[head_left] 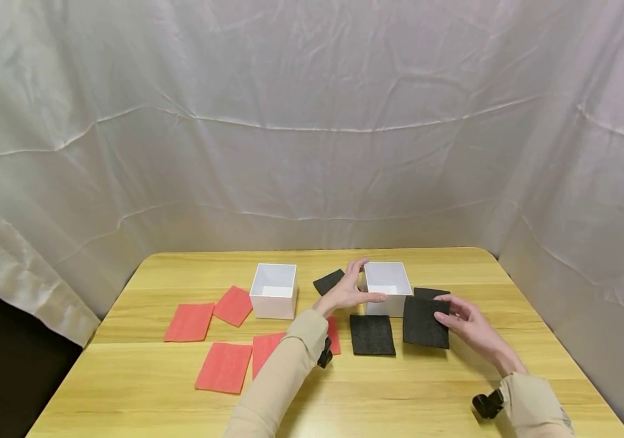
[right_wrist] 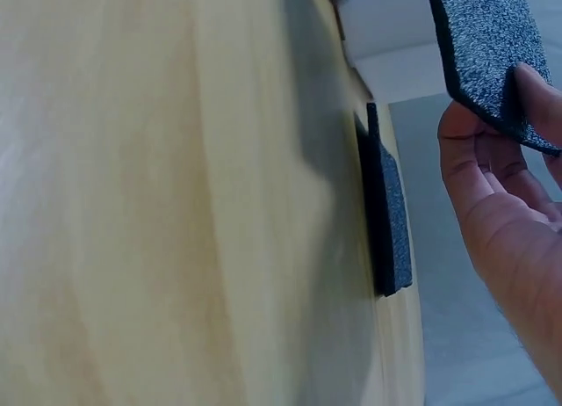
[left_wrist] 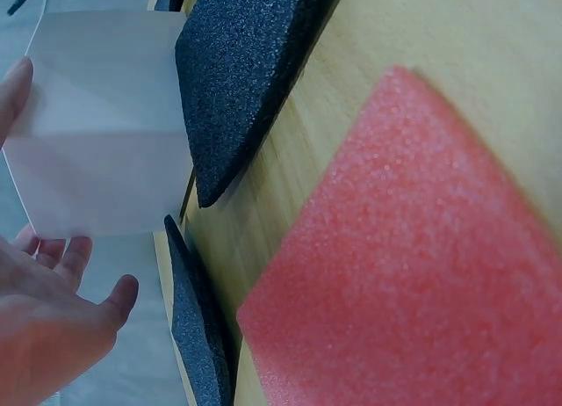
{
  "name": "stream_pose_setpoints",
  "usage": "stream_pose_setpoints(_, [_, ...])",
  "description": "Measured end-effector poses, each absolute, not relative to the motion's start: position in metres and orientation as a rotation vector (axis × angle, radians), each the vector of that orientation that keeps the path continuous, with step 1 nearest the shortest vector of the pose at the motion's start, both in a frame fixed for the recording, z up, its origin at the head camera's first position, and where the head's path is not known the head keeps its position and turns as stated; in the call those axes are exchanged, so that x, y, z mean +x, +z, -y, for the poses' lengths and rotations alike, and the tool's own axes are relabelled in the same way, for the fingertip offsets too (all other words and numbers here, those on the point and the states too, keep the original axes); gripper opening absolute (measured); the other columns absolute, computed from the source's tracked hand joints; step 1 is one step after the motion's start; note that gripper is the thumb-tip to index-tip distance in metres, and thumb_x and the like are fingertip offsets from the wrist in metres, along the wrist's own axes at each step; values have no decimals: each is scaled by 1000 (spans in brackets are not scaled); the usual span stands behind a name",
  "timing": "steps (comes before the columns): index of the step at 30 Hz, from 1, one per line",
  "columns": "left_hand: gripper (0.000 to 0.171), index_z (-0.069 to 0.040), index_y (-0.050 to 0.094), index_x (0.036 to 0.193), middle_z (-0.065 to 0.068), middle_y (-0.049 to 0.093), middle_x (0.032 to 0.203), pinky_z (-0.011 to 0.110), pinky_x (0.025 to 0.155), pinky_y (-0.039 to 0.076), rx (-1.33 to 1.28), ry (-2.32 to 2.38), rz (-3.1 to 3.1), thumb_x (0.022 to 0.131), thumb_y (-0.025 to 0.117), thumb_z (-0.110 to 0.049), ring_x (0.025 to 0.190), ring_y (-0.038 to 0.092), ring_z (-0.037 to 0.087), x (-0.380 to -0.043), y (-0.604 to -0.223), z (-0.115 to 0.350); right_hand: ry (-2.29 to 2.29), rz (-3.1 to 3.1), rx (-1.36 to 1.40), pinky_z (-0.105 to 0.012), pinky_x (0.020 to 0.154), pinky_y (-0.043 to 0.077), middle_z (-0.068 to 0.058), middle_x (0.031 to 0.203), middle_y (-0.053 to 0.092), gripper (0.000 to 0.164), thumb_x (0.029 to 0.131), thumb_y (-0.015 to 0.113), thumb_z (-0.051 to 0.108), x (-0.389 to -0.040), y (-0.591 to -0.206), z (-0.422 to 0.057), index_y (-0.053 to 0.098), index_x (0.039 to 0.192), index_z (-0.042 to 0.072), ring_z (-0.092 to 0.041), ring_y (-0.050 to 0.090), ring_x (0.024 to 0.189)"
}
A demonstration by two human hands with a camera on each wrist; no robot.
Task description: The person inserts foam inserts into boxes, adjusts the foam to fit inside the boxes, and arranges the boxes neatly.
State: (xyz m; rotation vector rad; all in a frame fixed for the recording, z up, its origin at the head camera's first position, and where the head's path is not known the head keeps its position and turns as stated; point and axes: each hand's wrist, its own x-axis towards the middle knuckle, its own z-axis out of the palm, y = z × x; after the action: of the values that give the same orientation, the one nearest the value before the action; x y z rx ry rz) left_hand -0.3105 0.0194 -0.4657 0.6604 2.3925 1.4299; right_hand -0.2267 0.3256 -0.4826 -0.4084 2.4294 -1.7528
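My right hand (head_left: 471,325) pinches a black foam square (head_left: 426,323) by its right edge, thumb in front. It is raised above the table in the right wrist view. My left hand (head_left: 346,291) is spread at the left side of the right-hand white box (head_left: 391,304), thumb straight along the front rim. In the left wrist view its fingertips (left_wrist: 77,252) are against the box's side wall. Black foam squares lie around this box: one in front (head_left: 373,335), one behind my left hand (head_left: 328,281), and another (head_left: 431,293) partly hidden behind the held square.
A second white box (head_left: 273,304) stands to the left. Several red foam squares (head_left: 189,322) lie on the left half of the wooden table (head_left: 142,365), some partly covered by my left arm. White curtains (head_left: 312,170) hang behind and at the sides.
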Motion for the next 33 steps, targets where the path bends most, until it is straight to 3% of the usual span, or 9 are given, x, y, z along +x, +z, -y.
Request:
stream_pose_setpoints(3, [99,-22,16,162,8,18,167,53,121,32,666,1432,-2398,87,78,-40,153,26,29,-311,-467,-20,-1843,-2353,-312,-18,78,52,20,115,57,31,101,60,13,-227,-481,-326,56,132,12,9,54,96])
stream_pose_setpoints(6, [99,-23,16,162,8,18,167,52,121,32,667,1428,-2403,86,78,-40,153,26,28,-312,-467,-20,-1983,-2230,-283,-19,82,56,19,118,61,31,100,60,8,-228,-479,-325,57,130,15,7,60,101])
stream_pose_setpoints(8, [99,-24,16,162,8,18,167,52,121,33,668,1426,-2403,86,78,-40,153,26,28,-312,-468,-20,-2087,-2132,-294,-22,78,59,12,111,68,31,99,60,3,-229,-478,-324,56,128,14,-2,68,93])
stream_pose_setpoints(13, [99,-24,16,162,7,17,167,53,121,33,668,1428,-2394,86,78,-40,153,27,28,-312,-468,-20,-2253,-2020,-284,-23,70,60,7,98,74,34,97,60,-4,-233,-475,-320,56,126,14,-6,72,82])
stream_pose_setpoints(22, [99,-24,16,162,7,19,166,52,120,34,659,1439,-2381,86,78,-39,152,28,28,-313,-470,-20,-2409,-2050,-140,-16,56,49,7,85,69,37,95,66,1,-235,-462,-311,61,131,10,-1,63,68])
stream_pose_setpoints(33, [98,-23,15,162,8,19,166,51,121,33,685,1429,-2377,88,76,-38,152,28,27,-313,-467,-19,-2452,-2108,-22,-13,63,51,9,95,62,42,93,70,4,-246,-451,-301,64,134,11,2,59,73])
